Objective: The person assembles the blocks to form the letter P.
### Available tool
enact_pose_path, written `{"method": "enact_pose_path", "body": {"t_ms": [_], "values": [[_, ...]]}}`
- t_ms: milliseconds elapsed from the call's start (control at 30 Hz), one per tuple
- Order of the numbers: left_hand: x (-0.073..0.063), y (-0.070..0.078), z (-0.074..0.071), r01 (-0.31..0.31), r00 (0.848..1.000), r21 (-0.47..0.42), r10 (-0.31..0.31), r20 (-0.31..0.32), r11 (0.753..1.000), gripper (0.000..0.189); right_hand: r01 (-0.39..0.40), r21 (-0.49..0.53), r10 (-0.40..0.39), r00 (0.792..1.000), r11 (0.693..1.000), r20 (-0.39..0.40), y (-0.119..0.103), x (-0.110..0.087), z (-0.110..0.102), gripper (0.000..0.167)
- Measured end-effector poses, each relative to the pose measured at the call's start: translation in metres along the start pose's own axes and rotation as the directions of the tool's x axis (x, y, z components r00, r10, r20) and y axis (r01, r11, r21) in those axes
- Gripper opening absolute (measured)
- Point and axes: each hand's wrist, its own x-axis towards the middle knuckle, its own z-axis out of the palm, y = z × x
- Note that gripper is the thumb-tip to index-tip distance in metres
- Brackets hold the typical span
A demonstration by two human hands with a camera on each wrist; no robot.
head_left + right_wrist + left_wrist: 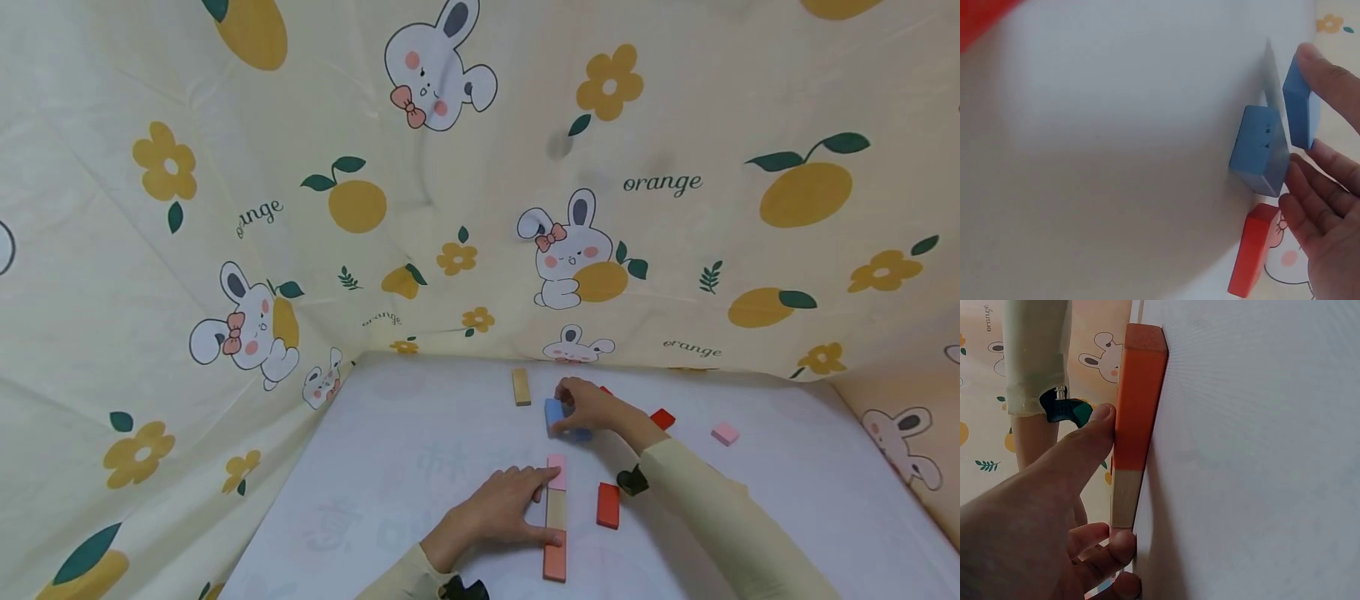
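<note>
Saw nearest, on the white desk [420, 417], a straight row of three rectangular blocks [556, 510] set end to end: an orange-red block [555, 567] nearest, a natural-wood tan block [1126, 497] in the middle, a pink block [557, 461] at the far end. Noted the left hand [504, 504] at the row's left side, fingers and thumb spread apart, one fingertip on the pink block, thumb against the orange-red block. Found a red rectangular block [608, 506] right of the row. Saw, beyond the row's far end, the right hand [588, 406], thumb and fingers clamped on a light-blue rectangular block [552, 412], with a second blue block [1255, 139] just beside it. Made out, farther beyond the row and well to its right, a small pale-pink block [725, 433] and a bright-red block [662, 418]; beyond the row and slightly left, an upright-lying pale tan block [521, 387]. Saw behind everything a cream cloth [480, 150] printed with rabbits and oranges.
</note>
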Motion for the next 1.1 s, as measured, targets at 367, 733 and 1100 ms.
{"method": "enact_pose_path", "body": {"t_ms": [367, 733, 1100], "values": [[-0.001, -0.001, 0.002, -0.011, 1.0, 0.004, 0.011, -0.012, 1.0, 0.099, 0.068, -0.039, -0.067, 0.998, 0.997, 0.016, -0.003, -0.02, 0.004, 0.062], [-0.001, 0.002, 0.001, 0.026, 1.0, -0.008, -0.026, 0.004, 1.0, 0.099, 0.073, -0.099, -0.072, 0.997, 0.992, 0.017, -0.006, -0.027, 0.013, 0.06], [-0.001, 0.0, 0.001, 0.001, 1.0, 0.002, -0.001, -0.007, 1.0, 0.099, 0.042, -0.061, -0.042, 0.999, 0.997, 0.01, -0.006, -0.03, 0.018, 0.052]]}}
